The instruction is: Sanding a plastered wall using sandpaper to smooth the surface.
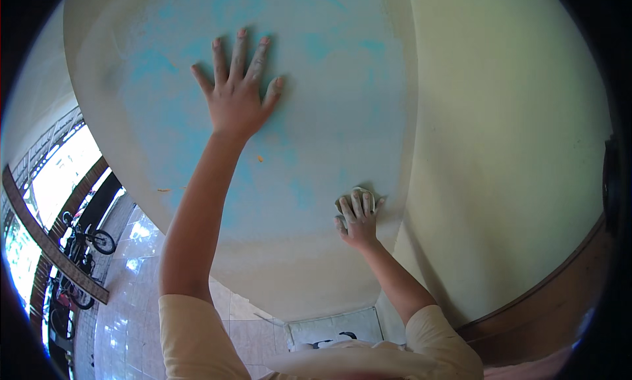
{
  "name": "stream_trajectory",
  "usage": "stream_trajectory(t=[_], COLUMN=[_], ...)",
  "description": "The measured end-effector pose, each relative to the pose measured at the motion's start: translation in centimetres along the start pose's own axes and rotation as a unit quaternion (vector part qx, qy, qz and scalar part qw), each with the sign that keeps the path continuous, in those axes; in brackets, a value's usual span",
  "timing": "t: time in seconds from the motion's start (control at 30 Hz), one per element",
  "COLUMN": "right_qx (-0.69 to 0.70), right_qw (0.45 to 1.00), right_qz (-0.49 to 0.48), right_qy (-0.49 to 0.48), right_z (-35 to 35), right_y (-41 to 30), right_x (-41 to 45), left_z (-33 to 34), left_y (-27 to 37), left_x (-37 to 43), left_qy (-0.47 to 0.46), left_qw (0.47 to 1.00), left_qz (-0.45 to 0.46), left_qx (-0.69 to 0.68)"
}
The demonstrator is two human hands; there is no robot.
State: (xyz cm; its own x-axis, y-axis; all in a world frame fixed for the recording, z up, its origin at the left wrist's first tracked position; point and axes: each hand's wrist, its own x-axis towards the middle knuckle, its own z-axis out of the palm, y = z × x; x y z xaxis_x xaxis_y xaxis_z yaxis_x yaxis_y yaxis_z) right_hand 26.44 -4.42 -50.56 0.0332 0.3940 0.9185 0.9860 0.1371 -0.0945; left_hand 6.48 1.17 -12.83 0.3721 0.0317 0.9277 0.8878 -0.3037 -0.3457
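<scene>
Before me stands a wall section [326, 128] in beige, with grey filler-like smears over patches of light blue paint. My left hand [236, 96] lies flat against its upper part, fingers spread, holding nothing. Lower and to the right, near the corner, my right hand [360, 224] presses a small pale pad [364, 189] to the same surface. Fingers cover most of the pad, so I cannot tell whether it is cloth, sponge or sandpaper. Greyish dust coats fingers of both hands. A small orange mark [260, 159] shows on the wall beside my left forearm.
A cream wall [493, 133] meets the painted one at the right corner. Brown wood panelling [543, 301] runs along the lower right. Shiny floor tiles [133, 301] extend left towards an opening with a parked motorcycle [74, 242]. A dark object [611, 182] juts in at the right rim.
</scene>
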Motion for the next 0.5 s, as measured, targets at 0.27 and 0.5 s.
stream_trajectory(t=[0.27,0.5], right_qx=[-0.037,-0.082], right_qw=[0.997,0.978], right_qz=[-0.057,-0.146], right_qy=[0.021,0.123], right_z=[-6.7,-12.8], right_y=[-3.2,-4.4], right_x=[17.9,33.4], left_z=[-0.3,0.6], left_y=[-7.5,-12.2], left_x=[4.1,1.5], left_qy=[0.075,0.105], left_qw=[0.994,0.993], left_qz=[0.077,0.032], left_qx=[0.003,0.040])
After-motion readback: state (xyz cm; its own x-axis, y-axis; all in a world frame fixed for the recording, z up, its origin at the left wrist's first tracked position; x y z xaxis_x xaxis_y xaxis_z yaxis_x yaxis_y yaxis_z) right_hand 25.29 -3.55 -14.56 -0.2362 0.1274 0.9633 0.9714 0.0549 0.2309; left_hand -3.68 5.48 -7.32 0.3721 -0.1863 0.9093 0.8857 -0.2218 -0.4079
